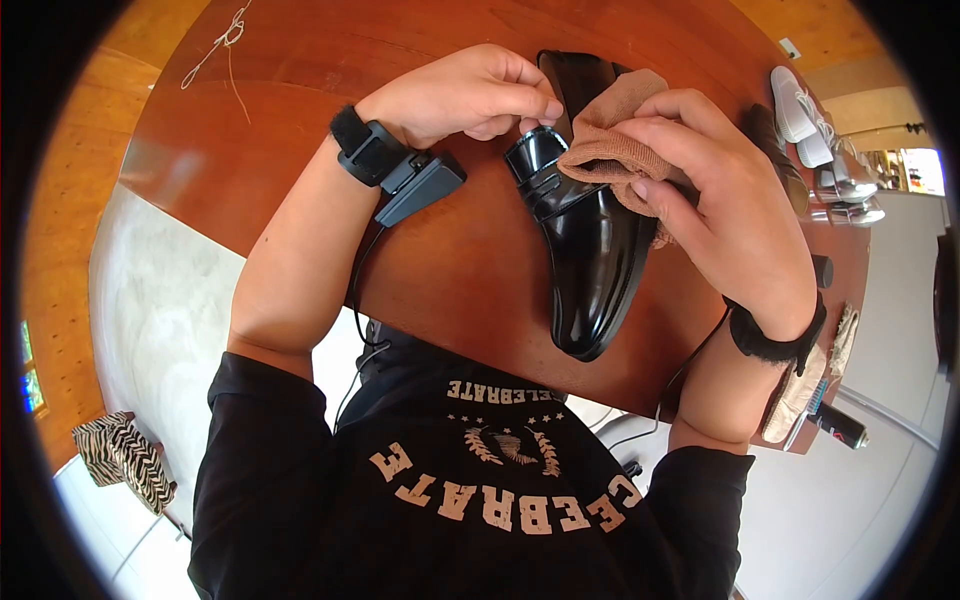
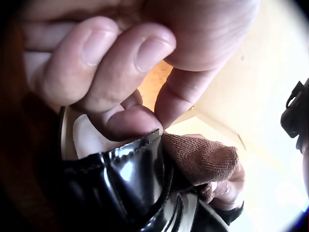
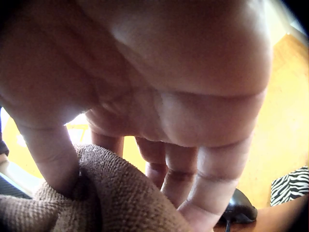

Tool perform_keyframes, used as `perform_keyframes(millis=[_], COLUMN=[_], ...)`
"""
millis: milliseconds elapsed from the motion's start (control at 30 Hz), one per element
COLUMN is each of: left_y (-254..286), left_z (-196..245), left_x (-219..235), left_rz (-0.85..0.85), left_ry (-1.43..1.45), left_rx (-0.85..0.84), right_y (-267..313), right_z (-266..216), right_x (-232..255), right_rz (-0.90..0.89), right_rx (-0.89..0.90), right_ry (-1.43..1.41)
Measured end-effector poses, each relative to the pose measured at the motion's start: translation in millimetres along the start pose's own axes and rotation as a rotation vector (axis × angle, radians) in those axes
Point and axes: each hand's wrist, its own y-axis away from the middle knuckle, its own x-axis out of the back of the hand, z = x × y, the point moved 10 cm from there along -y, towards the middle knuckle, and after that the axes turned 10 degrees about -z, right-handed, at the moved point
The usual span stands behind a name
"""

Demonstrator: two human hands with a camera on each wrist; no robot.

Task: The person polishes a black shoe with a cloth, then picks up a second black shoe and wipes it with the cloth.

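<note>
A glossy black loafer (image 1: 600, 285) lies on the brown table, its toe toward the person's body. My left hand (image 1: 475, 95) pinches the upper edge of the shoe's tongue (image 2: 133, 162) between thumb and forefinger, the other fingers curled beside it. A brown ribbed cloth (image 1: 612, 150) is bunched in my right hand (image 1: 735, 190), thumb on one side and fingers on the other. The cloth overlaps the shoe's opening and strap in the head view. In the right wrist view the cloth (image 3: 120, 193) shows under the palm, gripped by the thumb. Part of the shoe's opening is hidden behind the cloth.
White sneakers (image 1: 797, 120), a dark shoe (image 1: 775, 155) and shiny silver shoes (image 1: 848, 185) stand along the table's right side. Near the right corner are a pale brush (image 1: 790, 405) and a black can (image 1: 842, 427). White string (image 1: 230, 40) lies at the far left.
</note>
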Motion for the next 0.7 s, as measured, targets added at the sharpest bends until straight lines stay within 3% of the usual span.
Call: perform_keyframes(millis=[700], left_y=[0.1], left_z=[-0.3], left_x=[-1.1], left_rz=[-0.002], left_ry=[-0.128], left_rx=[0.061], right_y=[-0.6], right_z=[-1.3], right_x=[0.0], right_rz=[0.009], right_rx=[0.009], right_ry=[0.006])
